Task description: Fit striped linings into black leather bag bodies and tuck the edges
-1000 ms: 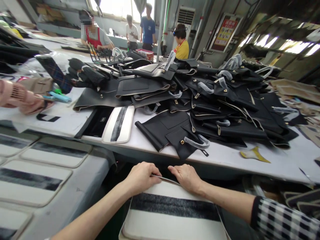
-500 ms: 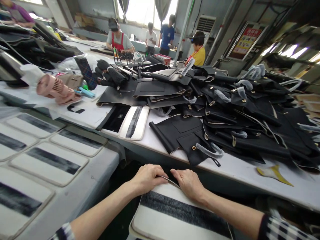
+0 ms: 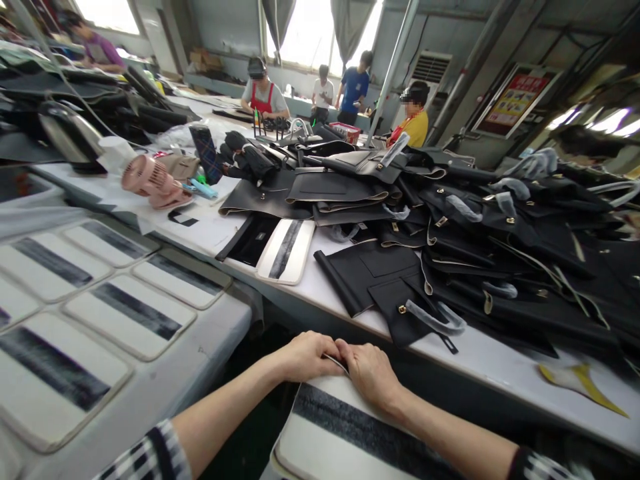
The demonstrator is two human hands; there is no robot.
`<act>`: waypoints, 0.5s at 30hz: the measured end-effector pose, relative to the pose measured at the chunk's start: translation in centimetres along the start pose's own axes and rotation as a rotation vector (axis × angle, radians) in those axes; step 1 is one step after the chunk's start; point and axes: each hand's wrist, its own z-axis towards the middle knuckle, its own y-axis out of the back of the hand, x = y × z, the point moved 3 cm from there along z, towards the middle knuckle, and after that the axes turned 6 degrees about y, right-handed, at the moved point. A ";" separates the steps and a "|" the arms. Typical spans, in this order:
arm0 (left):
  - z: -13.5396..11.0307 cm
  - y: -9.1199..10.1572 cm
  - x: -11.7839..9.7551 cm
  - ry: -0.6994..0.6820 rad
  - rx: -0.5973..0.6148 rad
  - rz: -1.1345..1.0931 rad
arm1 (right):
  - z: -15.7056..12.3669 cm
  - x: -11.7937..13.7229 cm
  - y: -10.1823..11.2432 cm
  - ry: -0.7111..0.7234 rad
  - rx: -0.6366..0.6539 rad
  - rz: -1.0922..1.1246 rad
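A white panel with a black fuzzy stripe (image 3: pixel 330 433) lies in front of me, below the table's edge. My left hand (image 3: pixel 306 355) and my right hand (image 3: pixel 369 375) both grip its far edge, fingers curled over it, knuckles almost touching. A thin metal-like strip shows between the two hands at the panel's edge. Beyond them, on the white table (image 3: pixel 480 357), lies a big heap of black bag pieces (image 3: pixel 480 247) with gold studs and wrapped handles.
Several matching striped panels (image 3: pixel 127 317) lie in rows on a grey table at my left. Another striped panel (image 3: pixel 286 250) and a pink fan (image 3: pixel 150 180) sit on the white table. A yellow scrap (image 3: pixel 580 381) lies at right. Several people work at the far end.
My two hands have slid together along the panel's edge until they nearly touch. The view has swung to the left, bringing more of the left table into sight.
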 end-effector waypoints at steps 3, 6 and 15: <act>-0.5 0.2 1.2 0.019 0.040 -0.097 | 0.2 0.2 -0.1 0.012 -0.003 -0.003; -0.8 0.0 2.3 0.060 0.035 -0.174 | 0.5 0.5 -0.2 0.021 -0.005 -0.008; -1.3 0.2 4.4 0.154 0.203 -0.436 | 1.1 1.7 -0.2 0.021 -0.009 -0.052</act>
